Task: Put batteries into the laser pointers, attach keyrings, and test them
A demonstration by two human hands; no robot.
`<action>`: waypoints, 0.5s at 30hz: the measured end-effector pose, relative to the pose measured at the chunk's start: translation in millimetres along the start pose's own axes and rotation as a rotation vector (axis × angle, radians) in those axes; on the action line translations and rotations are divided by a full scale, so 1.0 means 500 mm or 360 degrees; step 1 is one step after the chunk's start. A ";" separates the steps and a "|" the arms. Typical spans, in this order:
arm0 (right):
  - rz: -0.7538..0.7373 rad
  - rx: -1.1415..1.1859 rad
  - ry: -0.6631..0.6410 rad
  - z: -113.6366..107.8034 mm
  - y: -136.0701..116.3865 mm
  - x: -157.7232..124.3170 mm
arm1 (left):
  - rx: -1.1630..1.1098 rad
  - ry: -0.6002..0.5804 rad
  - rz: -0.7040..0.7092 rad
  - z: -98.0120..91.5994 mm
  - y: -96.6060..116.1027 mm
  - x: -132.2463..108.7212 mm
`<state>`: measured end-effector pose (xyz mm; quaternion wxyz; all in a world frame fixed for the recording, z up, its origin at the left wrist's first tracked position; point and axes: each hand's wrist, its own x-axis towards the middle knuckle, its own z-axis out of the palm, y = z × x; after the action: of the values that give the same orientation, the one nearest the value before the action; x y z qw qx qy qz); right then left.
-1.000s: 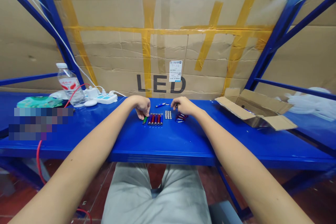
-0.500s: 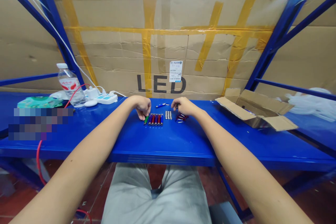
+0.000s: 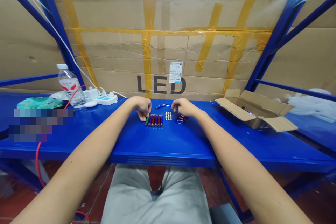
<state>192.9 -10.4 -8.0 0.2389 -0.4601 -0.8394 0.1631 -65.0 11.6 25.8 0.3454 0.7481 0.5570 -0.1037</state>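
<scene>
On the blue table (image 3: 168,143) lies a row of several small coloured tubes (image 3: 155,120), red and blue. My left hand (image 3: 141,106) is curled with its fingertips on a green tube (image 3: 147,120) at the left end of the row. A small cluster of silvery button cells (image 3: 168,115) sits just right of the row. My right hand (image 3: 184,106) is curled beside a pile of red and blue tubes (image 3: 181,118); something dark shows at its fingertips that I cannot make out. One blue tube (image 3: 160,105) lies behind, between the hands.
An open cardboard box (image 3: 256,112) stands at the right. At the left are a water bottle (image 3: 69,85), a white power strip (image 3: 104,98) with a red cable, and a green packet (image 3: 39,102). A cardboard sheet marked LED (image 3: 161,84) backs the table.
My left hand has slid the green tube rightward, up against the left end of the row. The right hand has barely moved.
</scene>
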 end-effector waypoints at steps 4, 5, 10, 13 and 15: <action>-0.0007 -0.0006 -0.0006 0.000 0.000 0.000 | 0.0014 0.0002 0.0012 0.002 0.001 0.001; -0.0008 -0.0009 -0.0009 0.000 0.000 0.000 | 0.0009 0.0013 -0.0006 0.003 0.004 -0.001; 0.0000 -0.0010 -0.0021 0.000 -0.001 -0.001 | -0.0018 0.0048 -0.0084 0.006 0.016 -0.019; 0.0002 0.0001 -0.0003 0.000 0.000 0.000 | 0.0074 0.0192 -0.0033 0.000 0.024 -0.031; 0.0013 0.0051 0.0027 0.001 0.001 0.001 | 0.0165 0.0475 0.0044 -0.003 0.032 -0.034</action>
<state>192.6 -9.7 -8.8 0.2528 -0.4612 -0.8327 0.1735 -56.6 -2.6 42.4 0.2211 0.7796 0.5857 -0.0154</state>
